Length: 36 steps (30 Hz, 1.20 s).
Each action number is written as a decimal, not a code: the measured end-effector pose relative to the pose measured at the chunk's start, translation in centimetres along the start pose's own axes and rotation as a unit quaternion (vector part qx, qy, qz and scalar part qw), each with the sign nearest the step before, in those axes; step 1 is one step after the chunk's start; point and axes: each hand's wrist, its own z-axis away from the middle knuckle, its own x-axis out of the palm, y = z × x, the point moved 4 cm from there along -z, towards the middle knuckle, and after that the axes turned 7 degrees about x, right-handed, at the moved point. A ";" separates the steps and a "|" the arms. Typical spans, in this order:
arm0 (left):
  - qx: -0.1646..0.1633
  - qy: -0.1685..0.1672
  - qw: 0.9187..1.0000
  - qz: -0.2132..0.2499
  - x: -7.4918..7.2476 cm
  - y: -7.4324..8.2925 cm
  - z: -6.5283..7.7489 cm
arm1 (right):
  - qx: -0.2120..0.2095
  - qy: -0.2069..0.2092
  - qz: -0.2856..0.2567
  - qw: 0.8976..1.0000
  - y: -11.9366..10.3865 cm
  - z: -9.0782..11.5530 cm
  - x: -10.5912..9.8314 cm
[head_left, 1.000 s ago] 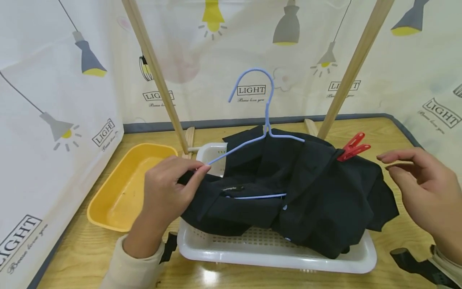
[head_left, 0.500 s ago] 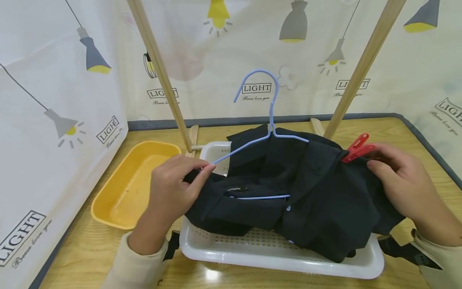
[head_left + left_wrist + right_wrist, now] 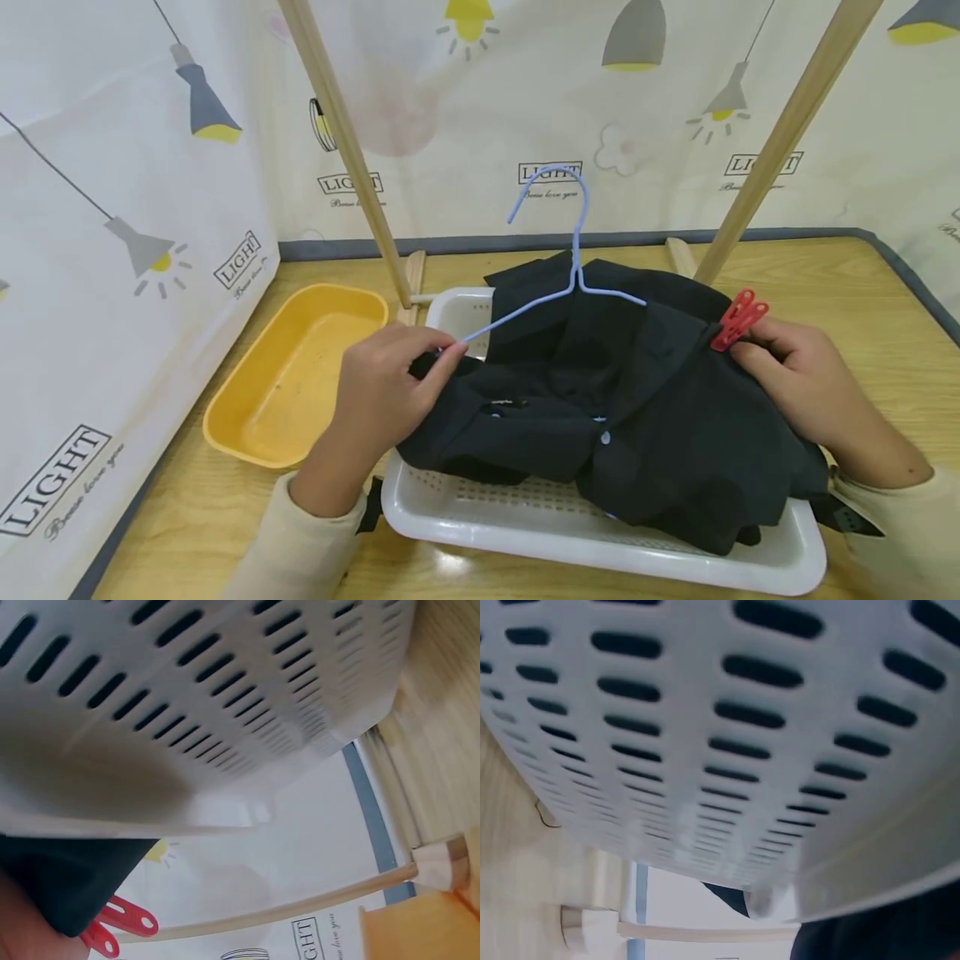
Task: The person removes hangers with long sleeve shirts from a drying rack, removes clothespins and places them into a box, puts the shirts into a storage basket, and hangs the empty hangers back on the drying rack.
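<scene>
A black shirt [image 3: 675, 433] with light buttons lies bunched over a white perforated basket [image 3: 600, 546]. A blue clothes hanger [image 3: 517, 310] stands partly in it, hook upward. My left hand [image 3: 390, 408] pinches the hanger's left arm with shirt cloth in the head view. On the right shoulder, my right hand [image 3: 802, 383] grips the cloth just beside a red clothespin [image 3: 738, 321] clipped there. A red clothespin [image 3: 127, 919] also shows past the cloth near my left hand in the left wrist view; I cannot tell whether it is the same one.
A yellow plastic tub [image 3: 300, 375] stands left of the basket on the wooden table [image 3: 885, 308]. Behind the basket rise two slanted wooden poles, the left pole [image 3: 348, 150] and the right pole [image 3: 787, 142]. Printed lamp-pattern sheeting encloses the table at the back and sides.
My right hand has come in from the right to the shirt's shoulder and taken hold beside the clothespin, which has tilted more upright. The hanger's hook has dropped slightly. My left hand keeps its pinch.
</scene>
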 end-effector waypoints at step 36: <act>-0.101 0.106 0.989 -0.012 1.6 -1.6 1.0 | -0.031 0.083 0.161 0.983 -0.1 0.0 1.2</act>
